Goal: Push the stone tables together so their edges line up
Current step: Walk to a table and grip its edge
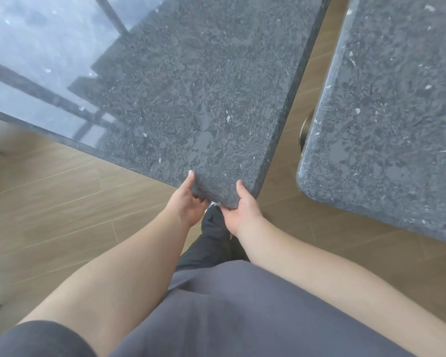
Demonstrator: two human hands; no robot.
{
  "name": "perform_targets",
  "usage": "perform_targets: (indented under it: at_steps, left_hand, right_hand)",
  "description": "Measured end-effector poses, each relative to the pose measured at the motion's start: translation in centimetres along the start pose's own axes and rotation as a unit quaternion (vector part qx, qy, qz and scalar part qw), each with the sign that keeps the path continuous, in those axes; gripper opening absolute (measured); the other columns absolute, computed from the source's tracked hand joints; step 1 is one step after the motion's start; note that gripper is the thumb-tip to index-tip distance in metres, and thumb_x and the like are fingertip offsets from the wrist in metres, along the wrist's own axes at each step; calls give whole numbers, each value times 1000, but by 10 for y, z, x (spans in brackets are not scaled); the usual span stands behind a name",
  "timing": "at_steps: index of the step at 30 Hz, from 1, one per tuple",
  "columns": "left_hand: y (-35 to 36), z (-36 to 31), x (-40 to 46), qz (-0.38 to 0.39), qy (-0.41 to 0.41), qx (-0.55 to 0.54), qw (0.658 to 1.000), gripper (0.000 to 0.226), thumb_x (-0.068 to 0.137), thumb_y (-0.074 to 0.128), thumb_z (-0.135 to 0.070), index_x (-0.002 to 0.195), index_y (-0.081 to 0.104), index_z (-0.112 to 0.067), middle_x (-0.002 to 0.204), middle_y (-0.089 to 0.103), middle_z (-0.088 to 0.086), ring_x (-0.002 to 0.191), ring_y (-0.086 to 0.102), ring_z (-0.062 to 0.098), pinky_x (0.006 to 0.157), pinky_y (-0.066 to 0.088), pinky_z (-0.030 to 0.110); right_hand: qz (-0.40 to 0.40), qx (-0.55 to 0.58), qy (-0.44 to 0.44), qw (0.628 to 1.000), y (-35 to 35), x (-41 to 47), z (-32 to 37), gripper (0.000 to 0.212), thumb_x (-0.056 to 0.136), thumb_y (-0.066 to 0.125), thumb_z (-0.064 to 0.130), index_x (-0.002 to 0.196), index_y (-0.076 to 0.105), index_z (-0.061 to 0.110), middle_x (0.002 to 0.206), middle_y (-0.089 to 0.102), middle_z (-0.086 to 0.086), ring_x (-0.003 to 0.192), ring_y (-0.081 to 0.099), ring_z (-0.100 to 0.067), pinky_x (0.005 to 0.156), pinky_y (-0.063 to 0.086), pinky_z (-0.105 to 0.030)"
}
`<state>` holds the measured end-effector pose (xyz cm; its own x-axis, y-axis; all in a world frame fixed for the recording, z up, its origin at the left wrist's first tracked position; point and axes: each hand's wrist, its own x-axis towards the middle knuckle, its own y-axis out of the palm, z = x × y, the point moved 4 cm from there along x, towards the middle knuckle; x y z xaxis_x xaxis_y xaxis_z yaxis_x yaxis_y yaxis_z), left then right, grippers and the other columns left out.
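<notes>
Both hands clamp the near corner of a dark speckled stone table: the left hand grips the edge facing the person, thumb lying on the polished top and fingers curled under the slab, while the right hand holds the rounded corner itself the same way, thumb on top and fingers tucked beneath. Bare forearms reach down to the corner from a person in a grey top and dark trousers. A second stone table of matching stone stands to the right, apart from the first, with a strip of wood-plank floor showing between their facing edges. The gap narrows toward the far end, so the two edges are not parallel.
</notes>
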<state>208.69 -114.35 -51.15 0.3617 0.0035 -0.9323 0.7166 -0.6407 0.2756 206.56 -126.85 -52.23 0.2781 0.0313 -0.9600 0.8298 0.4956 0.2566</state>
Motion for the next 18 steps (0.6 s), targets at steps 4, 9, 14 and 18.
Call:
perform_targets:
  at_steps: [4, 9, 14, 18]
  left_hand:
    - [3, 1, 7, 7, -30, -28, 999, 46, 100, 64, -37, 131, 60, -3, 134, 65, 19, 125, 62, 34, 114, 43, 50]
    - [3, -6, 12, 35, -73, -55, 995, 59, 98, 63, -45, 141, 55, -5, 140, 61, 22, 131, 57, 39, 117, 37, 55]
    - [-1, -9, 15, 17, -98, -36, 994, 63, 95, 65, -51, 139, 55, -7, 139, 61, 21, 129, 59, 39, 114, 41, 56]
    - [-3, -25, 17, -1, -49, -30, 998, 28, 99, 66, -27, 117, 67, -6, 122, 72, 20, 101, 75, 36, 92, 56, 54]
  right_hand:
    - [-20, 4, -9, 1000, 5, 0, 0, 34, 95, 70, 28, 121, 59, 8, 113, 71, -17, 107, 69, -32, 101, 53, -49]
    - [-19, -5, -3, 1000, 3, -5, 7, 23, 95, 70, 21, 110, 63, 5, 96, 77, -17, 101, 70, -33, 90, 56, -49]
    - [-14, 3, -13, 1000, 3, -4, 5, 27, 95, 69, 19, 116, 62, 5, 109, 74, -16, 107, 69, -33, 104, 50, -51]
    - [-24, -3, -13, 1000, 3, -8, 7, 33, 94, 71, 19, 122, 61, 4, 98, 77, -16, 98, 72, -32, 90, 57, -49]
